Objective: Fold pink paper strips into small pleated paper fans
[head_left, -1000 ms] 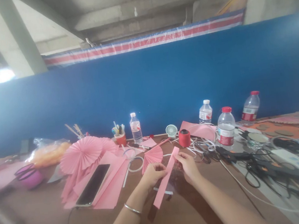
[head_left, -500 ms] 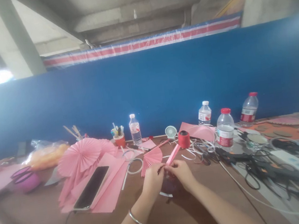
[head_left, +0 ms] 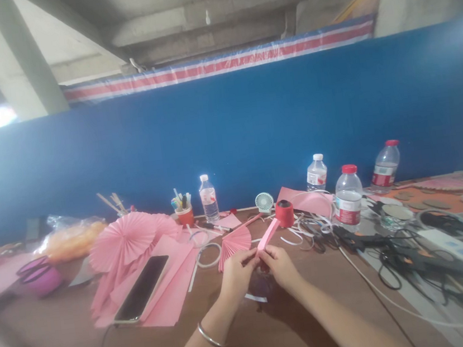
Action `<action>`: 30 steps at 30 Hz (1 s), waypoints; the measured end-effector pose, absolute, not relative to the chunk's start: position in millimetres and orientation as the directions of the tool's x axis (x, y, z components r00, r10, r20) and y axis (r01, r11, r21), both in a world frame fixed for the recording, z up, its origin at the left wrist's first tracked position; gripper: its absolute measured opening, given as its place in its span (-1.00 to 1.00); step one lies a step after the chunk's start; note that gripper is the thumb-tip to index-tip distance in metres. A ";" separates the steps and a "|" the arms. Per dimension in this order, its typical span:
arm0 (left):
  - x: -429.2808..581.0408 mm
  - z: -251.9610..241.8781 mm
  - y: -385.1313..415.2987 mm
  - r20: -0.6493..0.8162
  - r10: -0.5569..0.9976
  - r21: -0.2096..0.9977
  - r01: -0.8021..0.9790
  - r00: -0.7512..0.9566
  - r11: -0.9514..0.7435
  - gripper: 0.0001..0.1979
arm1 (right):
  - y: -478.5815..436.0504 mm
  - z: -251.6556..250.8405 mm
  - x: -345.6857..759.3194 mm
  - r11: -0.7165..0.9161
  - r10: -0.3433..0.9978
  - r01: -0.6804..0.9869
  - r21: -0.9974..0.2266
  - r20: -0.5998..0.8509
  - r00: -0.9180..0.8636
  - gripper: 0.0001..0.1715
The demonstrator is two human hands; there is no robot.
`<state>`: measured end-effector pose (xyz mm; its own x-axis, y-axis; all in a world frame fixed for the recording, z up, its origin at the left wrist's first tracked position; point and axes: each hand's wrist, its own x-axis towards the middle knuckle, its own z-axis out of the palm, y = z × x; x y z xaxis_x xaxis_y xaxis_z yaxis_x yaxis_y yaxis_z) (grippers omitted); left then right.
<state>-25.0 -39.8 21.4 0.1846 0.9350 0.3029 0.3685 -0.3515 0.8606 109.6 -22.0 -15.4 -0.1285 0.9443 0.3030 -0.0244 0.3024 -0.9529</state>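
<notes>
Near the middle of the table, my left hand [head_left: 239,271] and my right hand [head_left: 280,266] meet at the near end of a narrow folded strip of pink paper [head_left: 268,235]. Both hands pinch it between thumb and fingers, and the strip slants up and away to the right. Its far end overlaps a round red object [head_left: 284,213] in the view. Just beyond my left hand lies a pleated pink paper fan [head_left: 235,242]. A short white strip [head_left: 256,298] rests on the table below my hands. My fingers hide the strip's near end.
On the left, a phone [head_left: 142,288] lies on pink paper sheets [head_left: 170,310], near pleated rosettes [head_left: 124,240]. Water bottles [head_left: 208,200] stand along the blue partition [head_left: 226,129]. Tangled cables [head_left: 393,255] and a red-capped bottle [head_left: 348,198] are on the right. A small fan [head_left: 264,203] stands behind.
My hands have shifted slightly up, still pinching the pink strip. The strip now shows a wider, more slanted face. Other things stay where they were.
</notes>
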 end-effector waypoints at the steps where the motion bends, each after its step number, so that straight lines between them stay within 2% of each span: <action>1: -24.9 23.2 -40.8 0.299 0.933 0.862 0.364 0.199 -0.354 -0.76 | -21.9 -15.5 110.1 0.320 0.940 0.005 -0.947 0.317 -0.122 -0.61; 4: -24.3 24.3 -42.0 0.285 0.936 0.879 0.333 0.205 -0.341 -0.77 | -21.7 -14.7 111.0 0.305 0.950 0.007 -0.952 0.303 -0.081 -0.65; 7: -24.3 19.2 -39.5 0.245 0.952 0.919 0.269 0.184 -0.288 -0.76 | -21.6 -13.0 110.5 0.214 0.975 -0.144 -0.966 0.221 -0.033 -0.70; 11: -25.0 10.4 -33.2 0.191 0.957 0.964 0.145 0.218 -0.225 -0.78 | -21.8 -12.2 108.9 0.109 0.987 -0.317 -0.942 0.139 -0.074 -0.66; 14: -24.3 5.7 -29.7 0.115 0.969 0.988 0.078 0.220 -0.135 -0.77 | -21.8 -12.3 108.2 0.115 0.988 -0.331 -0.937 0.141 -0.056 -0.75; 17: -22.1 0.8 -28.5 0.037 0.981 0.983 0.168 0.191 -0.070 -0.76 | -21.5 -11.5 108.4 0.131 0.988 -0.289 -0.948 0.149 -0.041 -0.82; 19: -20.3 -2.7 -28.7 -0.009 0.982 0.978 0.207 0.189 -0.030 -0.70 | -21.2 -10.6 109.1 0.147 0.986 -0.262 -0.954 0.162 -0.037 -0.82; 24: -18.4 -2.9 -31.2 -0.075 0.966 0.990 0.131 0.249 0.043 -0.66 | -20.4 -8.8 111.3 0.165 0.982 -0.207 -0.964 0.181 -0.060 -0.77; 30: -22.4 11.3 -36.6 -0.174 0.887 0.978 -0.030 0.428 0.207 -0.59 | -19.9 -6.6 110.5 0.122 0.981 -0.363 -0.924 0.167 -0.097 -0.67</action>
<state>-22.4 -36.6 11.3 0.4281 0.8868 -0.1743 -0.0302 0.2068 0.9779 110.5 -19.9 -6.6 -0.0968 0.9811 0.1674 -0.3625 0.1219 -0.9240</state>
